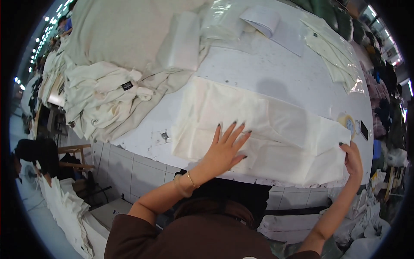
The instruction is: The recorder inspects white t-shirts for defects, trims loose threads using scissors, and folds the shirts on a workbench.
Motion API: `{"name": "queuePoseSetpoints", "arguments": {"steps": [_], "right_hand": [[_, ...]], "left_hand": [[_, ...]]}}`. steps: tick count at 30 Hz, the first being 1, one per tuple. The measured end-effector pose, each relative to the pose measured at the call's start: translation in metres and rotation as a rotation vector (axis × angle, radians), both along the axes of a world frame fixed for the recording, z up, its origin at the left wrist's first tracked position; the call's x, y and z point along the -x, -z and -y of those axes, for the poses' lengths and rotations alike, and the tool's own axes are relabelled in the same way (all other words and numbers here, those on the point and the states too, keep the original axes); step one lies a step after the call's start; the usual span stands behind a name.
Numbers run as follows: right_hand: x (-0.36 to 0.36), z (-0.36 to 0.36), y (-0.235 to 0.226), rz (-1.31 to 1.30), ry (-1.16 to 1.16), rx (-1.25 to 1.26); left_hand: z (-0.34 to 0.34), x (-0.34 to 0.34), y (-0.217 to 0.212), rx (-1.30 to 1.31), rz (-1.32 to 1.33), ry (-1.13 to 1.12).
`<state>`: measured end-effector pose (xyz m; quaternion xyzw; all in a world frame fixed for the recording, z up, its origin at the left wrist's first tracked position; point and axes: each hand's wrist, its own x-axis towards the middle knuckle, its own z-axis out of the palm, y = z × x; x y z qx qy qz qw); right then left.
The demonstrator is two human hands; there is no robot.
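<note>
A folded white garment (284,134) lies lengthwise across the near part of the white table, its layers fanned a little at the left end. My left hand (224,151) rests on it left of its middle, palm down with the fingers spread. At the garment's right end, my right hand (352,160) pinches the edge, one fingertip showing on top and the rest of the grip partly hidden. Just beyond that hand are a roll of tape (348,124) and a small black object (364,130).
Cream garments (103,97) are heaped on the table's left side. Clear plastic bags (222,21) and white paper sheets (276,30) lie at the back. A bagged garment (330,52) is at the far right. A wooden stool (75,155) stands left, below the table.
</note>
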<state>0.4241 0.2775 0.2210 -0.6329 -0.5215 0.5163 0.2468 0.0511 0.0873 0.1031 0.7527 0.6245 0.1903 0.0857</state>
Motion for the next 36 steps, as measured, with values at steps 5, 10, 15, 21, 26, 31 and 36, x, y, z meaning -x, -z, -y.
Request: {"name": "queuePoseSetpoints", "arguments": {"steps": [5, 10, 15, 21, 26, 31, 36], "right_hand": [[0.184, 0.019, -0.028, 0.016, -0.277, -0.064], [0.363, 0.080, 0.071, 0.060, -0.625, -0.170], [0.410, 0.118, 0.102, 0.418, -0.683, -0.495], [0.423, 0.132, 0.098, 0.447, -0.687, -0.483], [0.428, 0.144, 0.107, 0.434, -0.645, -0.559], [0.428, 0.151, 0.117, 0.366, -0.663, -0.738], [0.390, 0.151, 0.097, 0.182, -1.005, -0.613]], "left_hand": [[0.074, -0.004, -0.027, 0.227, -0.038, 0.002], [0.097, -0.021, -0.007, 0.260, -0.121, 0.048], [0.102, -0.019, 0.002, 0.246, -0.128, 0.038], [0.103, -0.012, 0.001, 0.251, -0.142, 0.086], [0.102, -0.011, 0.001, 0.348, -0.188, 0.161], [0.103, -0.011, 0.012, 0.314, -0.134, 0.176], [0.090, 0.001, -0.010, 0.308, -0.105, 0.203]]}}
